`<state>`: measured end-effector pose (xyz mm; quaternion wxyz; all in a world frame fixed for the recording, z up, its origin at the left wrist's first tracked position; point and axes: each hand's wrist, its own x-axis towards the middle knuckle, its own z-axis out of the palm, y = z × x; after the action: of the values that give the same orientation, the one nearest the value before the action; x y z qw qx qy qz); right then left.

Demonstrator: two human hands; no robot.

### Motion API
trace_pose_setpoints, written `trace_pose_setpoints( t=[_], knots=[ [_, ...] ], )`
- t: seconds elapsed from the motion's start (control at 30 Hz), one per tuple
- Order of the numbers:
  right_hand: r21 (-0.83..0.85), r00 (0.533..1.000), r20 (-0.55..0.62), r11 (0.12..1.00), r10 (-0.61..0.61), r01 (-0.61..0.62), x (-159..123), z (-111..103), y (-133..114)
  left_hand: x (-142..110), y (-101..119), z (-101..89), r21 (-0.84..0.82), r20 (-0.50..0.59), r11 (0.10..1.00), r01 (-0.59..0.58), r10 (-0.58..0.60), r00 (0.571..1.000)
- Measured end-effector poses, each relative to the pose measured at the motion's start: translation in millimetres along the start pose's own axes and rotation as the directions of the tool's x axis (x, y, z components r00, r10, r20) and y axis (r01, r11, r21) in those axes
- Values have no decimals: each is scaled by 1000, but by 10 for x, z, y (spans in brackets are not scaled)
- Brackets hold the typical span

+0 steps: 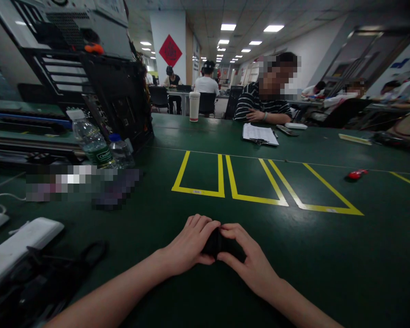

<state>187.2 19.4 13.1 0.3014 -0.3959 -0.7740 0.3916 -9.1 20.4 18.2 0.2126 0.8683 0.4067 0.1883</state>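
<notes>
A small black object (212, 245) sits between my two hands at the near middle of the green table; it is dark and its kind cannot be made out. My left hand (190, 243) is wrapped round its left side, thumb low and fingers over the top. From the right, my right hand (244, 255) grips its edge, index finger at the top and thumb below. Much of the object is hidden by my fingers. Beyond the hands, yellow tape (205, 192) marks several open-sided boxes on the green tabletop (150, 218).
Plastic bottles (94, 143) and a large black machine frame (118, 95) stand at the left. White power strips (27, 246) and black cables (48, 278) lie near left. Across the table are a seated person (263, 105), a clipboard (259, 134) and a white cup (194, 107). A red item (357, 174) lies right.
</notes>
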Motion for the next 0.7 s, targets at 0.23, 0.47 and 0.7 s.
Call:
trace_pose_setpoints(
  t=[0.23,0.47,0.7],
  knots=[
    [146,997,-1,987,71,-70,30,28,-14,-1,-28,67,-33,-36,999,14,-15,999],
    [88,999,-25,996,20,-18,6,27,-32,1,-38,96,-39,-44,999,16,-18,999],
    [85,999,-36,996,16,-13,-24,35,-40,-5,-41,80,-73,-13,996,43,-44,999]
  ],
)
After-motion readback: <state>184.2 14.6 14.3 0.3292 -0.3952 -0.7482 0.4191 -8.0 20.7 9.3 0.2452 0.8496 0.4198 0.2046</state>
